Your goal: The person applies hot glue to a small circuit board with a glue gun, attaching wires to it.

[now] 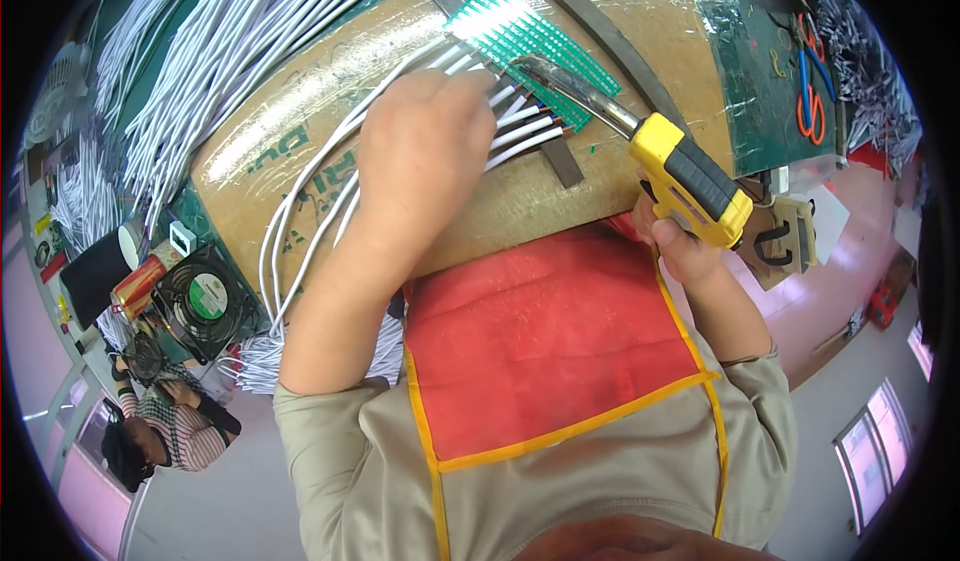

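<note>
A green circuit board panel (545,61) lies tilted on the brown cardboard, with a row of white cables (525,139) ending along its near left edge. Over these cables is my left hand (425,146), slightly blurred, its fingers curled and closed on a white cable; the fingertips are mostly hidden. In my right hand (680,246) is a yellow and black soldering gun (690,176), gripped by its handle. Its metal barrel points up and left, and the dark tip (530,64) is over the board.
Dark metal bars (610,36) lie beside and under the board. Bundled white cables (235,56) spread at the far left. Pliers with orange and blue handles (810,86) are at the right. A black fan (203,301) and a can (138,286) stand left; another person (175,426) sits beyond.
</note>
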Tool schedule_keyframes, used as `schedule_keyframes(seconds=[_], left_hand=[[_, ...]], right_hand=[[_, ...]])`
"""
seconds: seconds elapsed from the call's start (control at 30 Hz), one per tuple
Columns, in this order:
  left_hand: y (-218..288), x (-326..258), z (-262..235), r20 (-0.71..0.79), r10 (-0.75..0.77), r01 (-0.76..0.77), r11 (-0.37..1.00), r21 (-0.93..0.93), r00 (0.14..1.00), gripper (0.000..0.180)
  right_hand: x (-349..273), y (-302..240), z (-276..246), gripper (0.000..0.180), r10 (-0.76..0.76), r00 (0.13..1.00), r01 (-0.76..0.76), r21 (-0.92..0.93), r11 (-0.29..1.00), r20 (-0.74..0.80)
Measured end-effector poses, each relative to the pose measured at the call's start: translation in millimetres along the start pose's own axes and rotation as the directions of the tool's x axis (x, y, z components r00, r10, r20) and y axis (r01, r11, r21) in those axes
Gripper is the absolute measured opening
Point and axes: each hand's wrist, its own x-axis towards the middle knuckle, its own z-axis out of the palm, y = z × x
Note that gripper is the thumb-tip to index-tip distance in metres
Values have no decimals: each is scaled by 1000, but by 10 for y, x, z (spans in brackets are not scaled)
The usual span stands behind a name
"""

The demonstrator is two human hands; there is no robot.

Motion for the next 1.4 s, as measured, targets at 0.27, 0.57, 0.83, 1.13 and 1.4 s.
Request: schedule_keyframes(seconds=[0.27, 0.57, 0.83, 1.13, 1.4], left_hand=[[17, 34, -38, 28, 42, -43, 998, 38, 999, 17], [-3, 41, -48, 12, 48, -48, 999, 20, 999, 17], [-4, 38, -27, -13, 61, -60, 998, 6, 998, 16], [-11, 38, -29, -7, 68, -68, 998, -2, 998, 14], [0, 33, -28, -10, 64, -64, 998, -4, 998, 14]], right_hand=[[-12, 20, 111, 68, 46, 993, -47, -4, 999, -111], [-50, 88, -47, 43, -12, 1000, 14, -66, 998, 17], [-54, 81, -16, 38, -5, 1000, 5, -19, 1000, -22], [7, -82, 115, 88, 116, 990, -98, 210, 973, -77], [29, -62, 48, 28, 35, 999, -35, 93, 995, 0]])
